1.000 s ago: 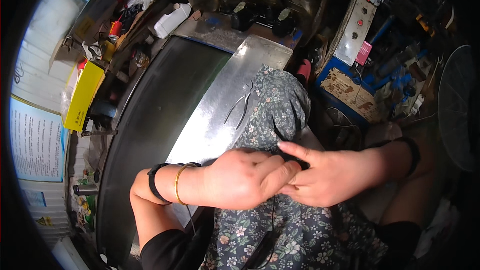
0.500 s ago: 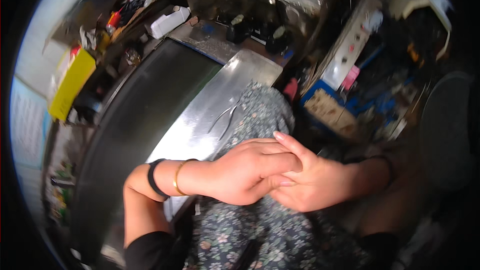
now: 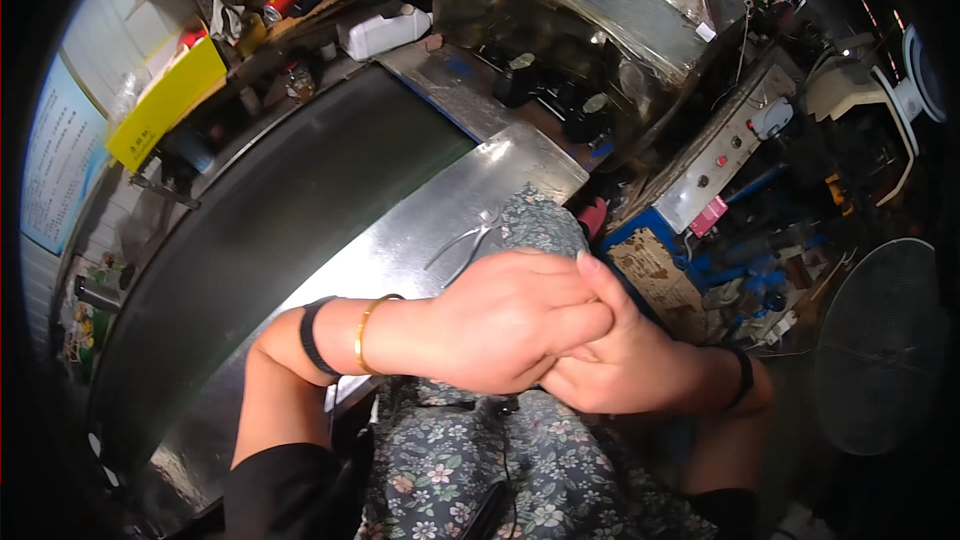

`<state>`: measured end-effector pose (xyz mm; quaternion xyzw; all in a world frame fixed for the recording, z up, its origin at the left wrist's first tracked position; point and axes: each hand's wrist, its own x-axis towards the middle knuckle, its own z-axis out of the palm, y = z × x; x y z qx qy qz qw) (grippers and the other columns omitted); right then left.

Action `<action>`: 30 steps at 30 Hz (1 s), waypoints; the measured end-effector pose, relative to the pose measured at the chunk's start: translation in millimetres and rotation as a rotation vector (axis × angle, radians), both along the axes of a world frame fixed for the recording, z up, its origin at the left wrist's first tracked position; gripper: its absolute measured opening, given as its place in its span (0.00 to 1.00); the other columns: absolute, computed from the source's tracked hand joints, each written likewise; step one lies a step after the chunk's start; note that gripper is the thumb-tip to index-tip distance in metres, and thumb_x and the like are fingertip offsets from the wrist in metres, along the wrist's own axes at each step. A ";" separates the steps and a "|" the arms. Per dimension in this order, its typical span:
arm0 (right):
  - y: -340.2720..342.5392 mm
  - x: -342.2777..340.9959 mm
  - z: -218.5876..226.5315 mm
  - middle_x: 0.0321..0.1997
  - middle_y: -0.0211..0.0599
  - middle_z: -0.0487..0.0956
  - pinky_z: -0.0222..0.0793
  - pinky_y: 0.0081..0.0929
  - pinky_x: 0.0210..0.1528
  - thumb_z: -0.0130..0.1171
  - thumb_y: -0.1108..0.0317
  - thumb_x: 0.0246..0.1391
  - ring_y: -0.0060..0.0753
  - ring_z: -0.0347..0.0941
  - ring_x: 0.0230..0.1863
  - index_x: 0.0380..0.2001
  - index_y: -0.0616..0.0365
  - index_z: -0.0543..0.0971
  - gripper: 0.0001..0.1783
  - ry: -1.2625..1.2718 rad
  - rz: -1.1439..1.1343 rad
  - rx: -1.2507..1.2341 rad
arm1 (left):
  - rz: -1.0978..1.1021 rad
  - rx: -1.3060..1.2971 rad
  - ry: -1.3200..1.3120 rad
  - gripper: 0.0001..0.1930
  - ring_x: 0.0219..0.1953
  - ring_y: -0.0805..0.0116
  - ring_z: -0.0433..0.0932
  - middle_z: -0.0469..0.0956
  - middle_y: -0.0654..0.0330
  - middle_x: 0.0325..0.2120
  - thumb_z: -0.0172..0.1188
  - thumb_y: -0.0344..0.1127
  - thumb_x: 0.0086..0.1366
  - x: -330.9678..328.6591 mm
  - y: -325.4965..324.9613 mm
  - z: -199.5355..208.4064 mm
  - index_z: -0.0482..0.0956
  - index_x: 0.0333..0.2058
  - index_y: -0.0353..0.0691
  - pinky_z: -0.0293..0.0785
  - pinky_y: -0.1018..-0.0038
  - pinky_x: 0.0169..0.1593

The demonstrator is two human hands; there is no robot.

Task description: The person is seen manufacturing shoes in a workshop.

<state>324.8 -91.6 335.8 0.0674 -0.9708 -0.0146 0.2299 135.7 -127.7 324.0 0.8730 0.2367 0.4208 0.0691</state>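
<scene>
My left hand [image 3: 515, 325] and my right hand [image 3: 625, 355] are clasped together above my lap. The left fingers fold round the right hand, and the right thumb points up along them. No tool shows in either hand; what the palms cover is hidden. A gold bangle [image 3: 362, 338] and a black band [image 3: 315, 342] circle my left wrist; another black band [image 3: 742, 380] is on the right one. Beyond the hands, a pair of pliers [image 3: 488, 221] lies on the shiny metal ledge [image 3: 400, 240], beside the floral apron [image 3: 440, 460] over my legs.
A dark conveyor belt [image 3: 290, 190] runs along the ledge's left side. Past it are a yellow box [image 3: 170, 105] and a white plastic container [image 3: 388, 35]. At right stand a control panel with buttons [image 3: 705, 175], a worn blue-edged board [image 3: 655, 275] and a round mesh fan guard [image 3: 880, 345].
My hands stay clasped, with the grip slightly shifted. The view has turned, so the belt, pliers and panel appear further right, and the picture is sharper.
</scene>
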 end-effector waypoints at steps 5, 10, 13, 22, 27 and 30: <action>3.7 -4.2 2.4 0.19 0.26 0.64 0.49 0.63 0.75 0.58 0.67 0.44 0.23 0.72 0.28 0.22 0.53 0.79 0.03 0.003 0.108 0.115 | 0.146 0.090 0.053 0.09 0.19 0.63 0.73 0.73 0.64 0.21 0.64 0.39 0.57 -4.9 -12.2 -3.6 0.75 0.27 0.42 0.68 0.70 0.22; -1.8 1.6 -4.1 0.26 0.26 0.72 0.56 0.68 0.71 0.55 0.63 0.48 0.30 0.74 0.40 0.26 0.52 0.80 0.07 -0.226 0.079 0.267 | 0.018 -0.141 -0.144 0.09 0.24 0.60 0.76 0.75 0.61 0.23 0.65 0.38 0.54 -4.3 -12.4 -11.0 0.79 0.30 0.40 0.72 0.68 0.29; -4.8 -2.6 -2.5 0.24 0.26 0.71 0.59 0.67 0.69 0.56 0.64 0.46 0.29 0.73 0.37 0.20 0.53 0.75 0.07 -0.137 0.059 0.345 | 0.102 0.035 0.002 0.08 0.24 0.63 0.75 0.76 0.61 0.23 0.64 0.38 0.55 -5.3 -14.1 -5.7 0.79 0.28 0.40 0.69 0.71 0.29; -9.0 4.9 -1.2 0.24 0.26 0.69 0.60 0.70 0.68 0.56 0.66 0.45 0.27 0.70 0.31 0.27 0.57 0.81 0.09 -0.104 0.092 0.226 | 0.036 -0.084 -0.194 0.10 0.19 0.63 0.74 0.76 0.62 0.21 0.65 0.39 0.57 0.9 -15.3 -13.8 0.78 0.27 0.39 0.68 0.71 0.25; -9.3 4.7 -1.1 0.28 0.26 0.73 0.61 0.69 0.67 0.62 0.69 0.48 0.28 0.73 0.33 0.30 0.57 0.83 0.06 0.104 0.232 -0.115 | 0.150 0.151 -0.082 0.11 0.17 0.65 0.71 0.73 0.66 0.18 0.67 0.41 0.54 3.1 -18.8 -13.5 0.76 0.25 0.42 0.64 0.71 0.22; -10.1 1.1 7.0 0.30 0.33 0.77 0.58 0.69 0.68 0.58 0.71 0.44 0.30 0.75 0.36 0.27 0.62 0.79 0.07 0.083 0.217 -0.191 | 0.216 0.200 0.015 0.12 0.20 0.66 0.74 0.75 0.67 0.20 0.67 0.45 0.54 -9.1 -29.0 13.4 0.79 0.26 0.42 0.68 0.71 0.26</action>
